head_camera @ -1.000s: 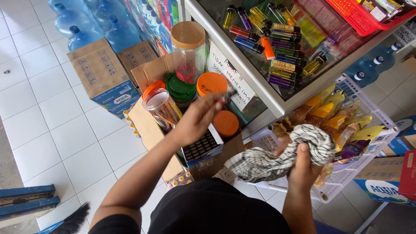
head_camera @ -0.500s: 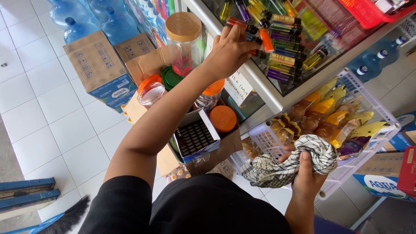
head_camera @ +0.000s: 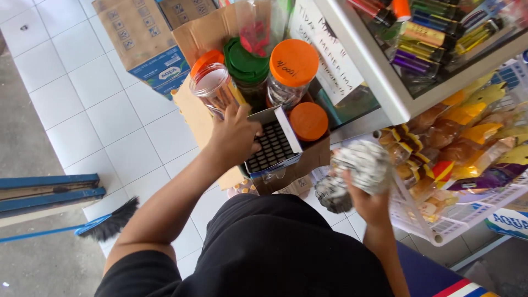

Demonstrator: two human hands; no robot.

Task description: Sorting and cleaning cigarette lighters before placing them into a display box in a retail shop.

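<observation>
My left hand (head_camera: 234,135) reaches down and grips the left edge of a small open box (head_camera: 273,147) that holds a grid of dark items. The box sits on top of a brown carton, just below several plastic jars. My right hand (head_camera: 367,202) is closed on a bunched black-and-white checked cloth (head_camera: 357,168), held low in front of the white wire basket (head_camera: 440,234). The two hands are apart, with the cloth to the right of the box.
Jars with an orange lid (head_camera: 293,61), a green lid (head_camera: 245,60) and a clear one (head_camera: 212,88) stand behind the box. A glass shelf of colourful lighters (head_camera: 426,38) is overhead at the right. Snack packets (head_camera: 467,137) fill the basket. Cardboard cartons (head_camera: 146,38) and a broom (head_camera: 107,223) lie on the white tiles.
My left hand has come down from the lighter shelf to the small open box. My right hand has kept hold of the cloth, now bunched tighter.
</observation>
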